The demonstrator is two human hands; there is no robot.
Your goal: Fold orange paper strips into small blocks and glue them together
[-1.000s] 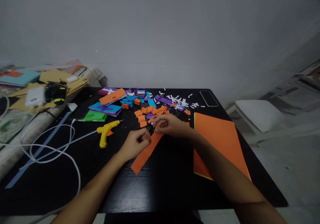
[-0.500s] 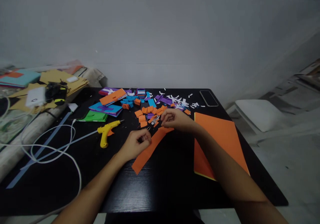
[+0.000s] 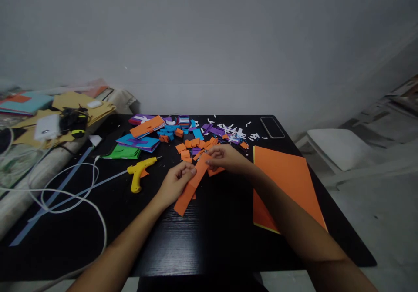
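Observation:
An orange paper strip (image 3: 189, 191) is held at a slant above the black table, with a faint crease across its middle. My left hand (image 3: 176, 181) pinches its left edge between thumb and fingers. At the strip's upper end, my right hand (image 3: 225, 158) grips it with bent fingers. More orange paper (image 3: 215, 170) shows beneath my right hand, and a small orange bit peeks out behind the strip. Just beyond the hands lie several small folded orange paper pieces (image 3: 186, 153). The scissors are hidden now.
A yellow glue gun (image 3: 140, 172) with a long glue stick lies left of my hands, near a looped white cable (image 3: 98, 211). Orange sheets (image 3: 284, 179) are stacked at right. A phone (image 3: 272, 127), white paper scraps (image 3: 233, 131) and folded coloured papers (image 3: 139, 141) sit farther back.
The orange strip has been lifted from the table, with both hands now pinching it. It covers the spot where the scissors showed. My left hand has risen slightly.

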